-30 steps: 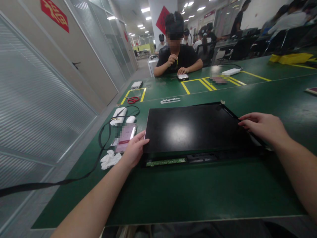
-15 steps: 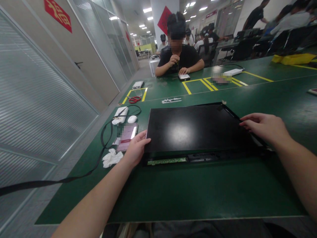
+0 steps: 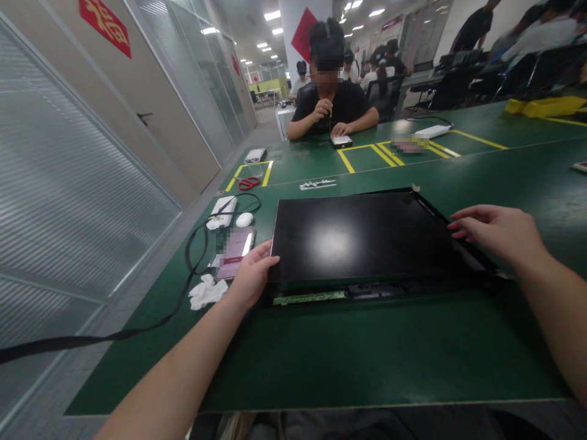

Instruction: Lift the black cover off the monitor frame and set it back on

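A large black display panel (image 3: pixel 358 238) lies flat on the green table (image 3: pixel 367 354), with a thin green circuit strip (image 3: pixel 308 297) showing along its near edge. My left hand (image 3: pixel 250 278) grips the panel's left edge, thumb on top. My right hand (image 3: pixel 498 232) rests by the panel's right edge over the black frame (image 3: pixel 431 208); its fingers are curled and only lightly touching or just above it.
Left of the panel lie a phone (image 3: pixel 235 250), a white mouse (image 3: pixel 244 219), a white box (image 3: pixel 222 212), a black strap (image 3: pixel 137 330) and a crumpled white cloth (image 3: pixel 206 292). Red scissors (image 3: pixel 248 182) and small parts (image 3: pixel 317 183) lie farther back. A person (image 3: pixel 332 101) sits across the table.
My right hand has shifted slightly to the right, away from the panel's edge. The left hand and the panel stay put.
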The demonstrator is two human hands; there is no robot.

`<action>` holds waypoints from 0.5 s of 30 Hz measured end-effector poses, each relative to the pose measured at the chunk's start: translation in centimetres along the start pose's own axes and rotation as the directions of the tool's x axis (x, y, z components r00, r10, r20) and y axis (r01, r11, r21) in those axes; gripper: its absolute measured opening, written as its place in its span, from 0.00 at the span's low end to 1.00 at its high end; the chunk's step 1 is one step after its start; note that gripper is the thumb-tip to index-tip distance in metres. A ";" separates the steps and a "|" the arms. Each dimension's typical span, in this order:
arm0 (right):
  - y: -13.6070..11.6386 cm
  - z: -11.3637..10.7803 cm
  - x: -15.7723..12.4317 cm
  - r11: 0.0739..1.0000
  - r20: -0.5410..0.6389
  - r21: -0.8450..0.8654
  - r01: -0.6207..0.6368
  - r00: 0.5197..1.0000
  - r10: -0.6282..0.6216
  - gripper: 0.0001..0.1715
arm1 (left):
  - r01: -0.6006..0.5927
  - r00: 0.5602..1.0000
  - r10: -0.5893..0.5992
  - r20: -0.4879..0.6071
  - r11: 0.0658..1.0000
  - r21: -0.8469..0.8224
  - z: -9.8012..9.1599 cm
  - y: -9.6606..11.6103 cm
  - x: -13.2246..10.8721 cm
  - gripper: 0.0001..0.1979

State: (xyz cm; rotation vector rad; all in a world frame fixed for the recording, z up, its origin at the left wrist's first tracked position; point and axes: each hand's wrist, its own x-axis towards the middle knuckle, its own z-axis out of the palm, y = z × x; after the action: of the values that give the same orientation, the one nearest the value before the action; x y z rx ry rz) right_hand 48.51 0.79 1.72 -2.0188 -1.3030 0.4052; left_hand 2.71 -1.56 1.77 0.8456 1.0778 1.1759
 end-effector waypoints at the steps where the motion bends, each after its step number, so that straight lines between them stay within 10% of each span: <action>1: -0.2 -0.1 -0.1 0.999 -0.001 0.026 -0.036 0.999 0.036 0.14 | -0.004 1.000 0.004 -0.001 1.000 -0.004 0.0 -0.1 0.1 0.28; 15: 1.7 -0.1 2.5 0.922 0.163 -0.386 0.014 0.985 0.054 0.22 | -0.005 0.999 0.005 -0.041 1.000 0.005 0.1 0.0 0.0 0.26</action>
State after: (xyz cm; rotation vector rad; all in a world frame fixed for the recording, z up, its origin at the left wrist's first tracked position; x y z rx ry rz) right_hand 50.83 2.56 0.87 -2.3676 -1.5675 0.3573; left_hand 2.79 -1.52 1.78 0.8315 1.1126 1.2003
